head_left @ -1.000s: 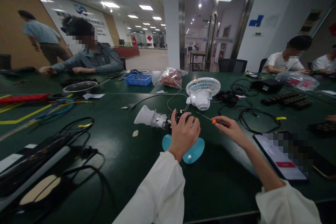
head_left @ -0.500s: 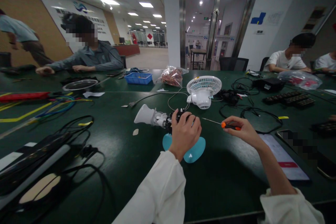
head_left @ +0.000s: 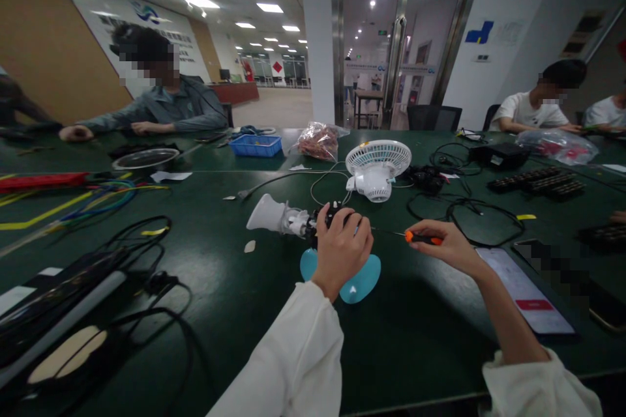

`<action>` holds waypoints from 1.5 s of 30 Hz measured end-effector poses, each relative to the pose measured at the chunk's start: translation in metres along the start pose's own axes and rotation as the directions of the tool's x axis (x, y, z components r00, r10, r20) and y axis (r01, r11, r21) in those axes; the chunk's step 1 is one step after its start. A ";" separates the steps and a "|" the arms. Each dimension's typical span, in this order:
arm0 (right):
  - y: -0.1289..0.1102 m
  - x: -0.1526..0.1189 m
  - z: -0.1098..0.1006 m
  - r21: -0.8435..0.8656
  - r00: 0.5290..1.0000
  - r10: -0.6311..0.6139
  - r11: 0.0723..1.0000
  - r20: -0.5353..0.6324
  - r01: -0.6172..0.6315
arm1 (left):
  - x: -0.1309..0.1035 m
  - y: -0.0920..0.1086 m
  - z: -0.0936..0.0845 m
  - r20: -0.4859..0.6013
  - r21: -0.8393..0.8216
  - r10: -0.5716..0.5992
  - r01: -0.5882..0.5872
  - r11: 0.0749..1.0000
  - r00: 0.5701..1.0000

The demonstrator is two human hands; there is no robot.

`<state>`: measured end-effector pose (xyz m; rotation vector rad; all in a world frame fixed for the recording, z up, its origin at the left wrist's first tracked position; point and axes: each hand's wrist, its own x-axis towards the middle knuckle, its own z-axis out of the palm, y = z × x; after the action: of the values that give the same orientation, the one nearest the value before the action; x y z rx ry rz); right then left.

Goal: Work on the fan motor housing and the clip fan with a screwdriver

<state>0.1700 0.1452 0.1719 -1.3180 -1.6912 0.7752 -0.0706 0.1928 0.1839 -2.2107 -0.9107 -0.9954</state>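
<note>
My left hand is closed over the dark motor end of a small fan assembly, whose white base lies on its side pointing left. Blue fan blades show beneath that hand, and the palm hides much of the motor. In my right hand is a screwdriver with an orange and black handle. Its thin shaft points left, and the tip reaches the motor by my left fingers; whether it sits in a screw I cannot tell. Beyond stands a white fan housing with a grille.
A phone lies right of my right hand. Cables spread past it. Farther back are a blue basket and a bag of reddish pieces. Power strips and wires cover the left side. Other people sit across the green table.
My right hand has moved left with the screwdriver, bringing its tip up to the motor end. My left hand keeps its hold. The walking person at far left has mostly left view.
</note>
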 end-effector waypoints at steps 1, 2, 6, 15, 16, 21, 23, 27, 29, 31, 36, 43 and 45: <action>0.000 0.000 -0.001 -0.005 1.000 0.003 1.000 -0.015 -0.003 | 0.000 0.000 0.000 0.001 -0.001 -0.001 0.001 1.000 1.000; 0.000 0.000 -0.002 -0.010 1.000 0.007 1.000 -0.025 -0.008 | 0.000 0.000 0.000 0.001 -0.002 -0.002 0.002 1.000 1.000; 0.002 0.000 -0.001 -0.008 1.000 0.004 1.000 0.000 -0.004 | 0.000 0.000 0.001 -0.005 -0.005 -0.005 0.005 1.000 1.000; 0.003 0.001 -0.002 -0.032 1.000 -0.017 0.999 0.017 0.017 | 0.001 0.001 0.000 -0.009 -0.004 0.000 0.000 1.000 1.000; 0.003 0.000 -0.003 -0.029 1.000 -0.007 1.000 0.005 0.007 | 0.001 0.001 0.000 -0.007 -0.004 -0.002 0.002 1.000 1.000; 0.002 -0.001 -0.004 -0.021 1.000 0.006 1.000 -0.016 -0.007 | 0.001 0.001 0.000 -0.006 -0.007 0.002 -0.002 1.000 1.000; 0.002 0.000 -0.003 -0.020 1.000 -0.011 1.000 0.000 0.011 | 0.002 0.001 0.000 -0.012 -0.012 0.003 -0.004 1.000 1.000; 0.003 0.001 -0.001 -0.030 0.999 -0.041 0.999 0.015 0.041 | 0.002 0.001 -0.001 -0.003 -0.020 0.003 -0.004 1.000 1.000; 0.003 0.001 -0.001 -0.027 0.999 -0.033 0.999 0.003 0.033 | 0.002 0.001 -0.002 0.001 -0.022 0.002 -0.002 1.000 1.000; 0.003 0.001 -0.001 -0.019 1.000 -0.019 1.000 -0.008 0.019 | 0.002 0.002 -0.002 0.003 -0.021 0.000 0.000 1.000 1.000; 0.000 0.000 -0.002 -0.036 1.000 -0.013 0.999 -0.014 0.013 | 0.002 0.002 -0.001 0.002 -0.023 -0.005 0.005 1.000 1.000; 0.000 0.001 -0.001 -0.071 1.000 -0.023 0.997 0.016 0.024 | 0.003 0.002 -0.001 0.006 -0.036 -0.007 0.007 0.999 1.000; 0.001 0.001 -0.001 -0.073 1.000 -0.017 0.997 0.020 0.019 | 0.003 0.002 -0.001 0.002 -0.043 -0.007 0.007 0.999 1.000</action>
<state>0.1716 0.1461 0.1714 -1.3473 -1.7594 0.7236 -0.0680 0.1916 0.1863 -2.2454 -0.9065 -1.0260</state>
